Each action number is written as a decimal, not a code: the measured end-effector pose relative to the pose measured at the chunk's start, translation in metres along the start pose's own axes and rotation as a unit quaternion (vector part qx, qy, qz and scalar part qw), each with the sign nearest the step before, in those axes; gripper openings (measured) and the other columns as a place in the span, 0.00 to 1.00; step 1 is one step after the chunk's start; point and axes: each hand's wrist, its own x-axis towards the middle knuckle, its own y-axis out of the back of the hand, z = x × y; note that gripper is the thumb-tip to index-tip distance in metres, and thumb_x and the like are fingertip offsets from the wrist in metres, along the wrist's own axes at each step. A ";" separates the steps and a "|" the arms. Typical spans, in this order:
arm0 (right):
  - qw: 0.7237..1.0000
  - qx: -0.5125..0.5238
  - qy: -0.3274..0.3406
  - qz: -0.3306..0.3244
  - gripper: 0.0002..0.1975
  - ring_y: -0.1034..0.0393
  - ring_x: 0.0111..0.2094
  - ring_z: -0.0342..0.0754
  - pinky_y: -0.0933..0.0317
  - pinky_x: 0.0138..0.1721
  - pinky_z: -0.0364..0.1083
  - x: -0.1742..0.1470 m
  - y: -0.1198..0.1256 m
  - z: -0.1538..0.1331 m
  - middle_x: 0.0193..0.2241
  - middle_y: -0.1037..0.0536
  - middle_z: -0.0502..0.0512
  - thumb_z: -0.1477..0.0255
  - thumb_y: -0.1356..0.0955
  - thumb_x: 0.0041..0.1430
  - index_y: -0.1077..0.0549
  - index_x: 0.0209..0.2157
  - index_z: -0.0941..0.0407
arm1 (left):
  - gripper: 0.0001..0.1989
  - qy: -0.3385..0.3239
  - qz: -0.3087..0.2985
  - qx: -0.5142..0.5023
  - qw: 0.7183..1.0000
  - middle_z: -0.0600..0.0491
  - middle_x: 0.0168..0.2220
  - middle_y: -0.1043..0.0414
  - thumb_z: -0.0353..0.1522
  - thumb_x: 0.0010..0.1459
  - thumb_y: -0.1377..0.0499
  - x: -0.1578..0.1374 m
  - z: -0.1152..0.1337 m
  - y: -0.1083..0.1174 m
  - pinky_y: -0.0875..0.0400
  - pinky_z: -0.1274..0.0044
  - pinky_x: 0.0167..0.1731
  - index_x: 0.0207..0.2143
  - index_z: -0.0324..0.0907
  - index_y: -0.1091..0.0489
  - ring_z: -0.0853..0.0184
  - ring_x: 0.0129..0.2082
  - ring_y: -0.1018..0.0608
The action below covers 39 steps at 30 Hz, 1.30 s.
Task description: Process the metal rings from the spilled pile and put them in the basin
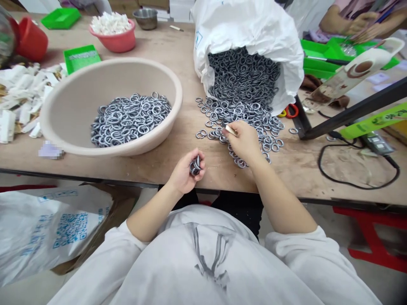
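My left hand (184, 171) is curled round several grey metal rings (195, 165), just above the table's front edge. My right hand (244, 142) grips a small cream-coloured stick (231, 130) with a dark end; its exact kind is unclear. That hand is over a spread of loose rings (222, 111) on the table. Behind them a white woven sack (248, 25) lies on its side, its mouth full of the same rings. To the left stands a large beige basin (111, 67), partly filled with rings (130, 120).
White pieces (23, 91) are heaped at far left, near green trays (82, 59) and a pink bowl (122, 40). At right are a black metal bar (356, 108), a cable (321, 163) and a bottle (352, 74). Another person's hands (365, 27) work at the back right.
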 end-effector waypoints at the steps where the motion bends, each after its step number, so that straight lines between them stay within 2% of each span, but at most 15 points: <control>1: 0.996 0.090 -0.017 0.007 0.13 0.37 0.27 0.46 0.47 0.28 0.45 -0.006 0.002 -0.001 0.25 0.28 0.52 0.62 0.32 0.64 0.24 0.29 0.55 | 0.23 -0.009 0.000 0.008 1.000 0.60 0.21 0.35 0.46 0.46 0.30 0.002 0.000 -0.002 0.49 0.86 0.12 0.29 0.41 0.37 0.77 0.16 0.34; 3: 0.961 0.268 -0.065 0.005 0.16 0.42 0.21 0.42 0.49 0.24 0.44 -0.023 0.002 -0.006 0.23 0.31 0.48 0.56 0.32 0.63 0.25 0.33 0.55 | 0.25 -0.032 0.001 0.036 0.999 0.60 0.22 0.35 0.45 0.46 0.29 0.006 -0.003 -0.009 0.49 0.87 0.12 0.28 0.41 0.39 0.77 0.17 0.33; 5: 0.919 0.381 -0.104 0.009 0.18 0.44 0.20 0.40 0.49 0.22 0.43 -0.041 -0.003 -0.014 0.25 0.29 0.47 0.53 0.29 0.58 0.25 0.36 0.54 | 0.25 -0.047 -0.001 0.067 0.997 0.60 0.22 0.35 0.45 0.47 0.29 0.010 -0.008 -0.016 0.49 0.87 0.12 0.28 0.41 0.40 0.78 0.18 0.33; 8: 0.881 0.454 -0.130 0.036 0.18 0.43 0.20 0.38 0.46 0.21 0.41 -0.063 -0.018 -0.026 0.26 0.28 0.46 0.54 0.27 0.54 0.26 0.35 0.54 | 0.25 -0.054 -0.026 0.103 0.993 0.60 0.23 0.35 0.49 0.48 0.30 0.016 -0.015 -0.024 0.49 0.87 0.13 0.30 0.40 0.37 0.78 0.17 0.34; 10: 0.870 0.475 -0.122 0.046 0.17 0.41 0.20 0.39 0.43 0.22 0.41 -0.071 -0.029 -0.029 0.26 0.29 0.46 0.54 0.28 0.56 0.26 0.34 0.54 | 0.26 -0.056 -0.045 0.116 0.991 0.60 0.23 0.35 0.50 0.47 0.30 0.017 -0.018 -0.028 0.50 0.86 0.12 0.31 0.40 0.35 0.79 0.17 0.35; 15: 0.903 0.418 -0.053 0.078 0.14 0.33 0.31 0.42 0.36 0.33 0.43 -0.077 -0.038 -0.024 0.31 0.28 0.50 0.57 0.30 0.62 0.22 0.33 0.53 | 0.25 -0.063 -0.050 0.116 0.990 0.60 0.23 0.37 0.48 0.47 0.29 0.013 -0.014 -0.030 0.53 0.86 0.13 0.37 0.39 0.29 0.80 0.16 0.38; 18: 0.899 0.435 -0.030 0.033 0.18 0.33 0.30 0.44 0.36 0.31 0.44 -0.079 -0.035 -0.022 0.30 0.28 0.51 0.52 0.33 0.64 0.21 0.37 0.52 | 0.25 -0.065 -0.056 0.111 0.990 0.60 0.23 0.37 0.47 0.47 0.28 0.009 -0.011 -0.028 0.53 0.85 0.13 0.39 0.39 0.27 0.79 0.16 0.38; 21: 0.902 0.431 -0.004 0.025 0.17 0.33 0.29 0.43 0.36 0.32 0.45 -0.080 -0.032 -0.026 0.31 0.28 0.51 0.53 0.31 0.62 0.20 0.39 0.51 | 0.25 -0.070 -0.061 0.101 0.991 0.59 0.23 0.37 0.47 0.46 0.28 0.006 -0.011 -0.027 0.53 0.85 0.13 0.37 0.39 0.27 0.79 0.17 0.38; 24: 0.889 0.455 -0.023 0.031 0.16 0.36 0.25 0.41 0.39 0.28 0.43 -0.079 -0.034 -0.031 0.28 0.30 0.48 0.53 0.29 0.60 0.22 0.38 0.51 | 0.26 -0.066 -0.060 0.088 0.992 0.59 0.23 0.37 0.50 0.46 0.29 0.005 -0.013 -0.027 0.53 0.85 0.13 0.34 0.39 0.30 0.79 0.16 0.38; 27: 0.885 0.461 -0.047 0.040 0.22 0.40 0.22 0.41 0.42 0.26 0.43 -0.078 -0.031 -0.032 0.23 0.33 0.46 0.47 0.32 0.60 0.25 0.36 0.53 | 0.26 -0.059 -0.060 0.085 0.993 0.59 0.23 0.37 0.50 0.48 0.30 0.003 -0.013 -0.026 0.53 0.86 0.13 0.30 0.39 0.34 0.80 0.16 0.38; 30: 0.928 0.365 -0.014 0.070 0.26 0.41 0.23 0.41 0.45 0.27 0.44 -0.081 -0.021 -0.032 0.24 0.32 0.47 0.44 0.34 0.60 0.27 0.34 0.54 | 0.25 -0.057 -0.068 0.075 0.993 0.60 0.24 0.37 0.49 0.50 0.31 0.001 -0.010 -0.023 0.53 0.87 0.13 0.28 0.40 0.37 0.80 0.16 0.39; 33: 0.972 0.223 0.054 0.049 0.25 0.42 0.24 0.41 0.49 0.27 0.44 -0.088 -0.009 -0.033 0.21 0.35 0.47 0.48 0.36 0.65 0.31 0.27 0.55 | 0.25 -0.047 -0.077 0.062 0.994 0.60 0.23 0.38 0.48 0.50 0.31 0.000 -0.008 -0.020 0.53 0.87 0.13 0.28 0.40 0.38 0.80 0.16 0.39; 36: 0.983 0.141 0.111 0.032 0.26 0.44 0.23 0.41 0.51 0.27 0.44 -0.093 -0.004 -0.039 0.19 0.39 0.46 0.53 0.37 0.67 0.36 0.21 0.55 | 0.25 -0.038 -0.078 0.050 0.995 0.62 0.21 0.40 0.48 0.49 0.30 0.001 -0.009 -0.019 0.53 0.87 0.13 0.28 0.40 0.38 0.80 0.15 0.40; 39: 0.985 0.120 0.122 0.032 0.26 0.45 0.23 0.41 0.52 0.26 0.45 -0.095 -0.005 -0.042 0.18 0.40 0.46 0.53 0.37 0.67 0.39 0.20 0.54 | 0.25 -0.037 -0.076 0.047 0.995 0.62 0.21 0.41 0.48 0.48 0.29 0.003 -0.010 -0.019 0.52 0.87 0.13 0.29 0.40 0.37 0.80 0.15 0.40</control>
